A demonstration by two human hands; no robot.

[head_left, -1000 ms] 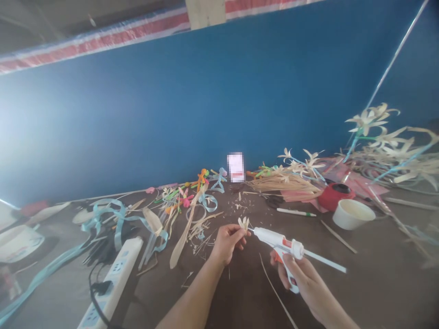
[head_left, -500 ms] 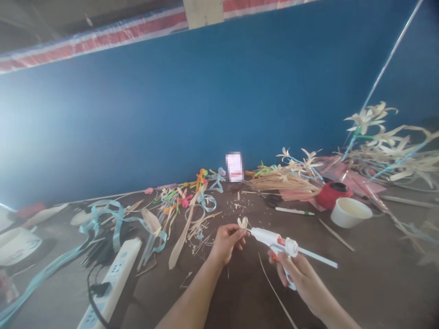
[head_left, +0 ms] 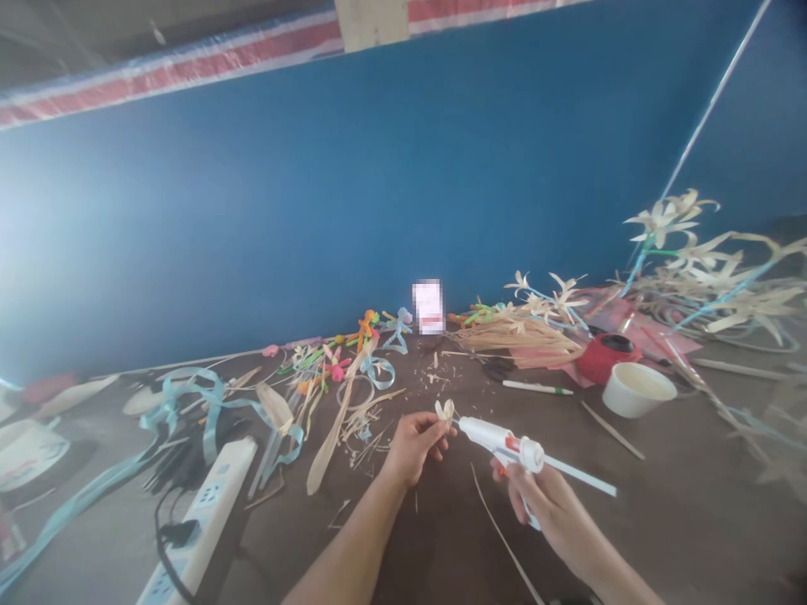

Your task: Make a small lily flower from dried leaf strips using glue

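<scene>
Near the middle of the table, my left hand [head_left: 417, 444] pinches a small cream flower [head_left: 445, 410] between thumb and fingers, petals pointing up. My right hand [head_left: 535, 496] is wrapped round the handle of a white glue gun [head_left: 495, 435] with orange parts. The gun's nozzle points left, close beside the flower; whether they touch is too small to tell. A white glue stick [head_left: 580, 476] sticks out of the gun's back. Pale scraps [head_left: 435, 378] lie on the table beyond the flower.
A white power strip [head_left: 205, 512] with a black plug lies at left, near blue ribbon [head_left: 104, 496]. Colourful figures [head_left: 366, 328] stand at the back. At right are a white bowl [head_left: 636, 391], red tape roll [head_left: 606, 360], pen [head_left: 537, 387] and pale flowers [head_left: 661, 223].
The view has shifted slightly, so most things appear a little further left. The glue gun's nozzle remains close to the flower, and both hands keep their holds.
</scene>
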